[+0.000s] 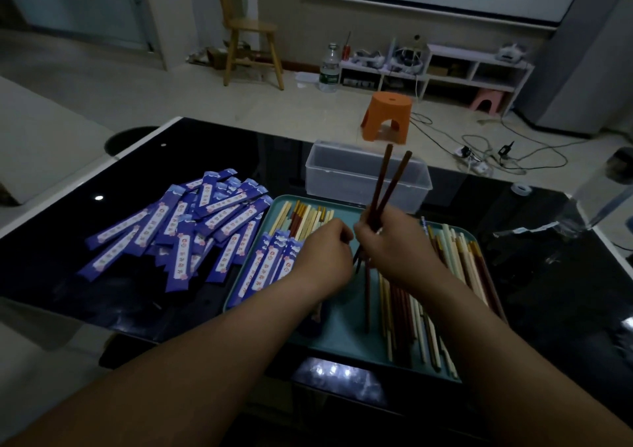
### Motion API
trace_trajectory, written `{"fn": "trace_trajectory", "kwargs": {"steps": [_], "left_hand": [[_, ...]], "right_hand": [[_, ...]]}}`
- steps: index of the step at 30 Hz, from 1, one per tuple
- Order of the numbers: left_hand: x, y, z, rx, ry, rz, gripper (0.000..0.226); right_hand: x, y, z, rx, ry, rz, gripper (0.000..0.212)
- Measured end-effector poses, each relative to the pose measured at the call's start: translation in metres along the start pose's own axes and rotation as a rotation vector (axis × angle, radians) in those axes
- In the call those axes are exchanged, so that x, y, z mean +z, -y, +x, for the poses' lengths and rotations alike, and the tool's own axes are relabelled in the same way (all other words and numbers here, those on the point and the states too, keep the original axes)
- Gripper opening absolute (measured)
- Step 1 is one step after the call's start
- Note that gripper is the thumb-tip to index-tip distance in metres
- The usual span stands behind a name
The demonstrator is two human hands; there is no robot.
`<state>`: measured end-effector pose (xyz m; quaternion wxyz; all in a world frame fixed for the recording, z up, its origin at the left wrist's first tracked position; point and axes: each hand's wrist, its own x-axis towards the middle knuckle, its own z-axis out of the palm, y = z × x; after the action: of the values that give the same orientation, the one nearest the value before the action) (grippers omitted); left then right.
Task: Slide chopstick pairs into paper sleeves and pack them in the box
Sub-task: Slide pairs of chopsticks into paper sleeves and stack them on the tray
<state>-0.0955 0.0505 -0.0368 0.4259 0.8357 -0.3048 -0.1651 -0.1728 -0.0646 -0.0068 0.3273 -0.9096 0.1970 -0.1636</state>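
Black glossy table (pixel 548 275) spans the middle of the frame, left to right. On it, lower centre-right, sits the teal plastic tray (pixel 342 340); both your forearms cross over its near part.

Mid-left, the heap of purple paper sleeves (pixel 191 227) lies flat on the table just beside the tray, the sleeves overlapping at all angles. Behind the tray's far rim, centre frame, stands the clear rectangular plastic box (pixel 342 179), open-topped; can't tell if it touches the tray.

Top centre-left, on the floor, is a pale wooden chair (pixel 251 35). An orange plastic stool (pixel 387 114) stands just beyond the table's far edge.

In the tray lie loose cream, tan & red-brown chopsticks (pixel 455 258): a bunch on the right side, another at the upper left corner, more at lower centre. A few purple sleeves on the tray (pixel 260 268) lie at its left, partly under your left wrist.

Your right hand (pixel 394 251) grips the pair of dark red-brown chopsticks (pixel 387 182). They're held upright in a narrow V, upper ends apart, crossing in front of the box, w/ lower ends poking out under the hand over the tray.

Your left hand (pixel 322 258) is just beside the right, fingers curled in. Can't tell if it holds anything.
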Motion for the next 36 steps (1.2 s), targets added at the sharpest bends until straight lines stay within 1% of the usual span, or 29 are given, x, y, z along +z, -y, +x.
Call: {"fn": "trace_trajectory", "kwargs": {"steps": [2, 3, 6, 7, 10, 12, 15, 16, 18, 20, 22, 24, 32, 36], "left_hand": [[-0.003, 0.003, -0.004, -0.015, 0.014, 0.007, 0.020], [-0.004, 0.003, -0.004, -0.012, 0.010, 0.008, 0.020], [-0.011, 0.002, -0.002, 0.015, -0.024, 0.010, 0.023], [-0.016, 0.002, -0.002, 0.020, -0.034, 0.011, 0.023], [-0.027, 0.005, -0.001, 0.021, -0.038, 0.038, 0.022], [-0.040, 0.012, 0.002, 0.009, -0.060, 0.115, 0.016], [-0.068, 0.029, 0.006, -0.046, -0.157, 0.351, 0.010], [-0.078, 0.035, 0.007, -0.073, -0.194, 0.437, 0.013], [-0.098, 0.049, 0.009, -0.155, -0.236, 0.593, 0.028], [-0.113, 0.062, 0.010, -0.253, -0.226, 0.716, 0.044], [-0.123, 0.076, 0.012, -0.344, -0.185, 0.787, 0.053], [-0.125, 0.088, 0.014, -0.382, -0.151, 0.813, 0.053], [-0.115, 0.099, 0.016, -0.377, -0.151, 0.766, 0.048], [-0.113, 0.099, 0.018, -0.379, -0.165, 0.737, 0.054]], "right_hand": [[0.010, -0.005, -0.001, 0.016, 0.082, -0.080, 0.024], [0.011, -0.008, 0.000, 0.033, 0.085, -0.092, 0.026], [0.011, -0.007, 0.006, 0.115, 0.031, 0.026, 0.028], [0.014, -0.005, 0.008, 0.147, 0.045, 0.048, 0.028], [0.024, -0.002, 0.012, 0.218, 0.098, 0.003, 0.033], [0.028, 0.007, 0.014, 0.220, 0.079, 0.019, 0.035], [0.034, 0.024, 0.018, 0.182, 0.071, 0.042, 0.039], [0.037, 0.029, 0.018, 0.169, 0.083, 0.059, 0.040], [0.041, 0.033, 0.016, 0.147, 0.113, 0.080, 0.040], [0.042, 0.033, 0.015, 0.141, 0.123, 0.085, 0.041], [0.040, 0.033, 0.014, 0.138, 0.123, 0.082, 0.043], [0.038, 0.033, 0.012, 0.136, 0.118, 0.081, 0.044], [0.039, 0.033, 0.009, 0.132, 0.139, 0.082, 0.043], [0.039, 0.032, 0.008, 0.129, 0.160, 0.098, 0.041]]}}
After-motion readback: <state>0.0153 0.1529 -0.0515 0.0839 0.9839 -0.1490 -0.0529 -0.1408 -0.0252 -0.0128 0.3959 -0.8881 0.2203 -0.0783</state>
